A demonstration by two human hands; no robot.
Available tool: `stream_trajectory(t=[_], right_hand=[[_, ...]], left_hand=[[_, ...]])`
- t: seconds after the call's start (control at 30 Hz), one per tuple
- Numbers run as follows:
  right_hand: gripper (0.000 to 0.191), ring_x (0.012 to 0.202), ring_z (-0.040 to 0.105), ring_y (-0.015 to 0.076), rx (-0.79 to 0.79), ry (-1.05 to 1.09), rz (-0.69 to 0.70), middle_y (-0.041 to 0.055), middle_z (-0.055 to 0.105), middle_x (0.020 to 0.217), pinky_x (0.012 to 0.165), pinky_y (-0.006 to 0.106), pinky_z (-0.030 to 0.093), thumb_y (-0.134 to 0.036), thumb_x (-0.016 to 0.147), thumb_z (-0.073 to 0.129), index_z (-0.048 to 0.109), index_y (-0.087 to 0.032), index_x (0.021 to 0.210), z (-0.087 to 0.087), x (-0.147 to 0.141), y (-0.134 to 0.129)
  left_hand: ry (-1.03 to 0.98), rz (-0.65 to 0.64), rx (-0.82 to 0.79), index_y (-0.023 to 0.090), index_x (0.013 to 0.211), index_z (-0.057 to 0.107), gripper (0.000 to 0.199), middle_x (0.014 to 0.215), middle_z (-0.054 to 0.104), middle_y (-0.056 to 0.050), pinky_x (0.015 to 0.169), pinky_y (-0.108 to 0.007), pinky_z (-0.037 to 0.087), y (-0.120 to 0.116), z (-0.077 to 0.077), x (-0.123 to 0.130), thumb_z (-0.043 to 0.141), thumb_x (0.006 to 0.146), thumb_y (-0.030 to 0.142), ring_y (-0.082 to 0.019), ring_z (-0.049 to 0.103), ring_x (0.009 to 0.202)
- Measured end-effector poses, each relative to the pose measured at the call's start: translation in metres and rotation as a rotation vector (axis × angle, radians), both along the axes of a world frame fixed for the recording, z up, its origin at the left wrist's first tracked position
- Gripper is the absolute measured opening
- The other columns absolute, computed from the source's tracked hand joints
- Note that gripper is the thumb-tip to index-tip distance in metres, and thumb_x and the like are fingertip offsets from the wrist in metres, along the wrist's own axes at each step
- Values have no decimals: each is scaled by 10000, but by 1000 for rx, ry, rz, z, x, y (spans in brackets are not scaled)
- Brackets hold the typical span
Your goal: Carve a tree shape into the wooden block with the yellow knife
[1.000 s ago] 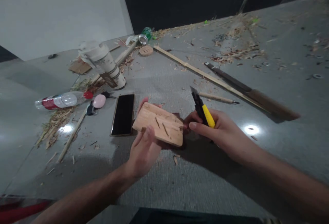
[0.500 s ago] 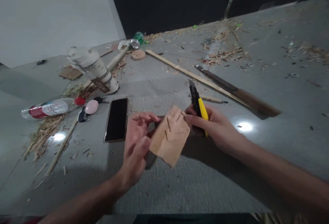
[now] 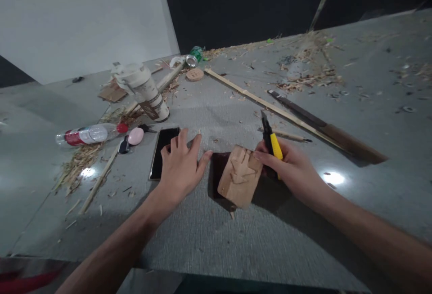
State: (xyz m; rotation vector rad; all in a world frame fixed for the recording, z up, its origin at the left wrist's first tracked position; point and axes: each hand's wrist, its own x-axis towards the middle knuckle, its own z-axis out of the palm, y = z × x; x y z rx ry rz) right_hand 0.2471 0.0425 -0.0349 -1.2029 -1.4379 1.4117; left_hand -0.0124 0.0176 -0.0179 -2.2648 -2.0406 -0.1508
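My right hand [image 3: 290, 163] holds a yellow and black utility knife [image 3: 275, 147], its blade pointing up and away. The same hand pinches the upper right corner of a small wooden block [image 3: 240, 177] with carved lines on its face. Under the block lies a dark flat piece [image 3: 218, 172], partly hidden. My left hand [image 3: 180, 166] is palm down with fingers spread and nothing held, over the right side of a black phone [image 3: 158, 157]. Its thumb tip is near the dark piece's upper left corner.
A plastic bottle [image 3: 89, 135], pink oval object [image 3: 136, 136] and white tumbler [image 3: 148, 89] are at left. A green can [image 3: 195, 56] lies at the back. Rightward are a long wooden strip [image 3: 249, 96], a thin carving tool [image 3: 290, 136], a long blade with brown handle [image 3: 351, 143] and wood shavings [image 3: 312, 79].
My left hand has moved away from the block and turned palm down beside the phone. The block's carved face is now turned more upward in my right hand. The view has shifted slightly.
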Motion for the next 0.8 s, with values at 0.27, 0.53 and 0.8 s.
stream_trajectory(t=[0.27,0.53,0.8], right_hand=[[287,619,498,138,4,-20,-28,-38,528,732,530,292,399,-475,893,763,588,-251,848,1,-1,0],[323,611,512,145,8,-34,-23,-34,551,723,530,299,412,-532,900,762,604,-251,872,-1,1,1],[337,620,511,145,7,-13,-49,-34,559,734,540,303,409,-536,878,795,615,-252,882,-2,3,1]], left_hand=[[13,-8,4,174,1507,561,564,1552,465,-235,1020,-687,506,-2,0,1,350,1118,523,-452,539,1319],[-21,-42,-7,166,1500,565,557,1544,470,-239,1082,-712,456,-2,1,2,388,1112,524,-436,553,1303],[-123,-198,41,153,1445,590,502,1509,508,-221,1256,-718,247,-5,0,4,378,1122,474,-405,514,1419]])
